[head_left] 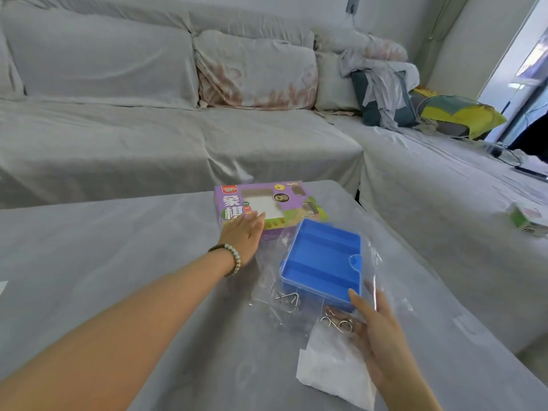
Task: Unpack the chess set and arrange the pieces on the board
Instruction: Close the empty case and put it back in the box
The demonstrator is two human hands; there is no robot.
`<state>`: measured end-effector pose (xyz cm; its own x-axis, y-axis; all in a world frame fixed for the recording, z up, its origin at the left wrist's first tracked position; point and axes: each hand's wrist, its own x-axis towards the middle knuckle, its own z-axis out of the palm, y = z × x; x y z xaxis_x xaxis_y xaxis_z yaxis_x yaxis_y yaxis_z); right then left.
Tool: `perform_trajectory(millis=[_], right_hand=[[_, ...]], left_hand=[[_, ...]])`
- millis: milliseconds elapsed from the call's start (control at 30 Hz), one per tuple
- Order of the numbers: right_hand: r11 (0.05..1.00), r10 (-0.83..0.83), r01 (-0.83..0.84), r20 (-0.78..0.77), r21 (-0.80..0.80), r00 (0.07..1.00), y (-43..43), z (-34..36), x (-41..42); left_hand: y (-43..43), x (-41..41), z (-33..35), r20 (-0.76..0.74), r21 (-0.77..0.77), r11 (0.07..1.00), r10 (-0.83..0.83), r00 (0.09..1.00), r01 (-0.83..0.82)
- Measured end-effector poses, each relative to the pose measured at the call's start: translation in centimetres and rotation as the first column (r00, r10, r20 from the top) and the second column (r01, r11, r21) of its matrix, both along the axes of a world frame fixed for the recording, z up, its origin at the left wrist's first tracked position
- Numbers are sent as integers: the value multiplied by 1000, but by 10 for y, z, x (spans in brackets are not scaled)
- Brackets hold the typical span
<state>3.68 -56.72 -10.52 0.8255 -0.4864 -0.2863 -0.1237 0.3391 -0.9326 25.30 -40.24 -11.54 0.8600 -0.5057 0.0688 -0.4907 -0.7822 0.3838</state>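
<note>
purple windowed chess box [268, 203], blue ridged tray [321, 262]

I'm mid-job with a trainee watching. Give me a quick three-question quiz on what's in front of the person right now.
1. True or false: the left hand rests with straight fingers on the purple box.
2. Which thing do the right hand's fingertips touch? A) blue tray B) purple box C) sofa cushion
3. How many chess pieces can be seen set out on the table?

Key: 1 true; 2 A; 3 none, as the tray's compartments look empty and only wire puzzles, a clear bag and white paper lie nearby.
</note>
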Motion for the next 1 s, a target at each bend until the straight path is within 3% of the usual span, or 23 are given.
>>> perform_trajectory(millis=[100,233,433,600,800,900,1000], right_hand=[[1000,20,-20,-1,10,1000,-4,-3,4],[1000,6,-6,-8,-14,1000,-3,-2,4],[998,44,-44,-16,-36,999,8,3,-5],[992,103,-104,-17,-68,995,19,15,-20],[984,157,-157,-12,-82,988,22,20,-40],[979,178,-181,-38,-92,983,20,17,-51],[975,188,-196,-77,-106,979,16,12,-62]], left_hand=[[-1,9,-13,13,181,983,16,1000,-18],[23,4,-19,53,144,988,53,997,-60],[105,-14,-17,104,210,970,104,989,-124],[187,-52,-18,130,197,975,75,989,-100],[264,-96,-13,222,282,957,9,975,-73],[235,-119,-3,232,155,978,99,968,-138],[171,-133,-4,93,40,996,82,992,-86]])
